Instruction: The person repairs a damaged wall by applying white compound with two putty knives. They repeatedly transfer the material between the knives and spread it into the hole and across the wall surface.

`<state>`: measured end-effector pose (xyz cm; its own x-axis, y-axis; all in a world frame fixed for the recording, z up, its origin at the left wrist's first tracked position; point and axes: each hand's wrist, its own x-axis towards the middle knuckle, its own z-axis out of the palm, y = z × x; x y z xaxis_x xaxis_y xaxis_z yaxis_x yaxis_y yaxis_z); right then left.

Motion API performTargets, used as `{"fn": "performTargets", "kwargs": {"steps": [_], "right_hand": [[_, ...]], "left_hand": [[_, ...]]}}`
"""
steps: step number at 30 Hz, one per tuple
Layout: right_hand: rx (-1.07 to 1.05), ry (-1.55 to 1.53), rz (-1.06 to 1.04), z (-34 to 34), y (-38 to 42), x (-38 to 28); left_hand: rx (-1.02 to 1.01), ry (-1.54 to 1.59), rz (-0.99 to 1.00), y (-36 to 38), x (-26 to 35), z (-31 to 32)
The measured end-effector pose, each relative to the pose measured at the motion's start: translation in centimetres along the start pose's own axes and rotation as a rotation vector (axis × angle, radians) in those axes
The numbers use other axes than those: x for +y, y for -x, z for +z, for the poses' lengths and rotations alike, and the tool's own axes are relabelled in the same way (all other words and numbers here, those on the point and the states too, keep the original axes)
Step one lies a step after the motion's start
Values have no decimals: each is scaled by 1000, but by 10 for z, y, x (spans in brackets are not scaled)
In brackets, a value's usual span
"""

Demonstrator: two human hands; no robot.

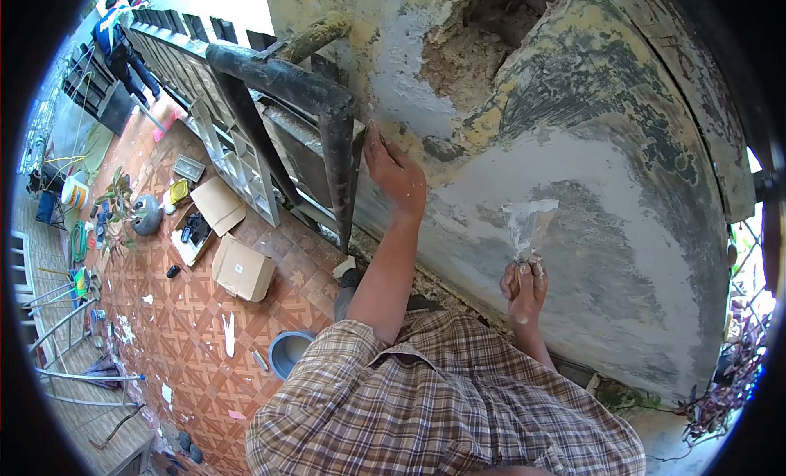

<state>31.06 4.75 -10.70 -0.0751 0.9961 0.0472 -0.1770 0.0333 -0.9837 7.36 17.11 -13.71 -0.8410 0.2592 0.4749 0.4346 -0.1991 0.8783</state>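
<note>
The handle of a scraper [532, 222] is clasped in the right hand [524, 292], fingers wrapped around it below the blade. The blade is pointed toward twelve o'clock from that hand and is held in front of a grey patch on the wall [581, 157]; whether the wall is touched by it cannot be told. The left hand [395, 175] is held well apart from the right hand, at ten to eleven o'clock from it, open, with the fingers raised toward twelve. The scraper is thus placed at about four o'clock from the left hand. Contact between the left fingertips and the wall cannot be made out.

Just beside the left hand, at nine to ten o'clock, a dark metal railing [336, 148] is seen. At one o'clock from the same hand, a rough hole [483, 46] is broken into the wall, edged by yellow and grey coating. A checked shirt [442, 394] is seen at six o'clock.

Farther out from the left hand, a blue-grey basin [282, 363] is set on the tiled floor [196, 337] at seven o'clock, and opened cardboard boxes [243, 269] are laid at eight. A white bucket [74, 191] is seen near nine, and another person [119, 46] at ten. At three to four o'clock from the right hand, purple-leaved plants [729, 386] are seen beyond the wall.
</note>
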Motion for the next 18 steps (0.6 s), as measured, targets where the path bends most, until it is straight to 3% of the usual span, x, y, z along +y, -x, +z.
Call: {"fn": "performTargets", "kwargs": {"steps": [13, 18], "right_hand": [[-2, 9, 19, -5, -4, -2], [-68, -6, 13, 2, -12, -3]], "left_hand": [[-117, 213, -180, 22, 32, -5], [-114, 294, -22, 39, 59, -9]]}}
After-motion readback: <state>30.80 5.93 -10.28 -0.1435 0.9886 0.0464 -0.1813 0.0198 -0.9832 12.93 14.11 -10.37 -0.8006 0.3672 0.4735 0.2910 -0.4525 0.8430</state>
